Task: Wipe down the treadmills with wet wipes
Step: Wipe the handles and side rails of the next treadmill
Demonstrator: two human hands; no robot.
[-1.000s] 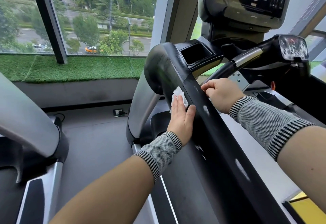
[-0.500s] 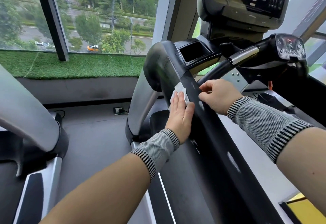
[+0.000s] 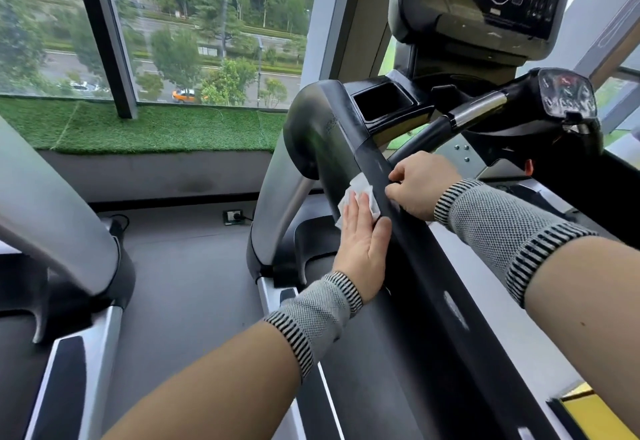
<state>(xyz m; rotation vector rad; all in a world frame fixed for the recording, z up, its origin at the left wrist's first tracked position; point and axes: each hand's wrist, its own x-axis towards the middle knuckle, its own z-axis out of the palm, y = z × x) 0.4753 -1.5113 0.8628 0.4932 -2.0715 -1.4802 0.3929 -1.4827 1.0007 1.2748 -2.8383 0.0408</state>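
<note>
moved: our left hand [image 3: 363, 242] slid the wet wipe [image 3: 358, 193] up the handrail [image 3: 426, 266] | left flat, pressing wipe | right hand [image 3: 420, 185] curled on rail | rail runs up-left, ahead of left

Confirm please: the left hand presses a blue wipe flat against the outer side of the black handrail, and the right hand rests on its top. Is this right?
One detail is wrong: the wipe is white, not blue. The head view shows the left hand pressing it flat against the outer side of the black handrail, and the right hand rests on its top.
</note>
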